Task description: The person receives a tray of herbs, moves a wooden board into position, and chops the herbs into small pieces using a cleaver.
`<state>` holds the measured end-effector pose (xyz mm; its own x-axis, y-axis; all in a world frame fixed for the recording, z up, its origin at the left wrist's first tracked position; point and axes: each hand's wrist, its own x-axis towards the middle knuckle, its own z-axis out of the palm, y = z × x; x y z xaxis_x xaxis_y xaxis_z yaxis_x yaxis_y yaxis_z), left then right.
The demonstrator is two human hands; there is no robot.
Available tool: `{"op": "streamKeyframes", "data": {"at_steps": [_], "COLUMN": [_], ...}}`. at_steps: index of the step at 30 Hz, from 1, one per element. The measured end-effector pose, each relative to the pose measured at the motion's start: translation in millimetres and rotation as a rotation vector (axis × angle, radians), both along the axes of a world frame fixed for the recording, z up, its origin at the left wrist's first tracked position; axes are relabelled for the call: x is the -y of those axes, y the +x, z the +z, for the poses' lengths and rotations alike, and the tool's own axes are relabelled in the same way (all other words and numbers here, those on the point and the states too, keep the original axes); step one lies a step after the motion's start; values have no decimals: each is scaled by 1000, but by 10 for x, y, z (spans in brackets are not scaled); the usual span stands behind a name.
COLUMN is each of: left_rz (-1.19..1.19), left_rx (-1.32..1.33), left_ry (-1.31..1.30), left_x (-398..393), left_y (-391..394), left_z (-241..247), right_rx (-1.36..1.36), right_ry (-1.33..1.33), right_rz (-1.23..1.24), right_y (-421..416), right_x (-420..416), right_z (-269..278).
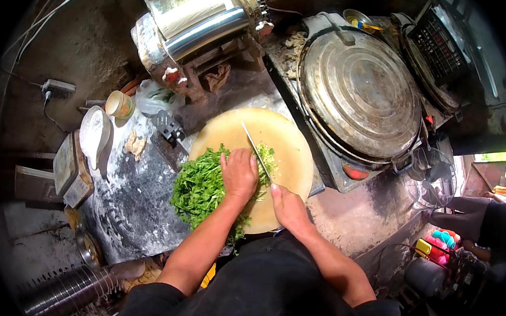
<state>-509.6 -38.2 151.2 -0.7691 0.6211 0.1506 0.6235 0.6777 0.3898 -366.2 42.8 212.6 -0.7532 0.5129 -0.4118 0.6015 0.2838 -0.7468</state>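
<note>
A round, pale cutting board (224, 125) lies on the worktop in front of me. On its left side spreads a large heap of leafy green herbs (200, 185), which looks like cilantro and hangs past the board's edge. My left hand (240, 172) presses down on the herbs, fingers bunched near the blade. A kitchen knife (255, 151) is held by its handle in my right hand (290, 207), its blade pointing away and slightly left. Chopped green bits (268, 157) lie on the board just right of the blade.
A dough roller machine (205, 27) stands behind the board. To the right is a large round lidded griddle (363, 91). The floured worktop (139, 211) holds a scoop of flour (95, 136), a paper cup (119, 104) and a slotted spatula (167, 125). A fan (432, 177) and a person's legs (460, 216) appear at right.
</note>
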Motion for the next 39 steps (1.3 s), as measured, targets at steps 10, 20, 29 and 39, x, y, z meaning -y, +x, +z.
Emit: {"op": "streamKeyframes", "data": {"at_steps": [10, 20, 29, 39], "left_rz": [-16, -55, -50, -46], "left_rx": [-60, -56, -101, -62], "left_ry": [-85, 30, 41, 42], "left_x": [48, 6, 36, 13], "left_y": [-26, -62, -78, -72], "left_z": [-120, -141, -144, -107], "right_rx": [104, 142, 106, 125], "right_ry": [43, 80, -21, 47], "right_rz": [77, 124, 70, 66], "right_y": [323, -74, 264, -41], "right_x": [112, 24, 101, 49], "right_z": [453, 63, 491, 127]}}
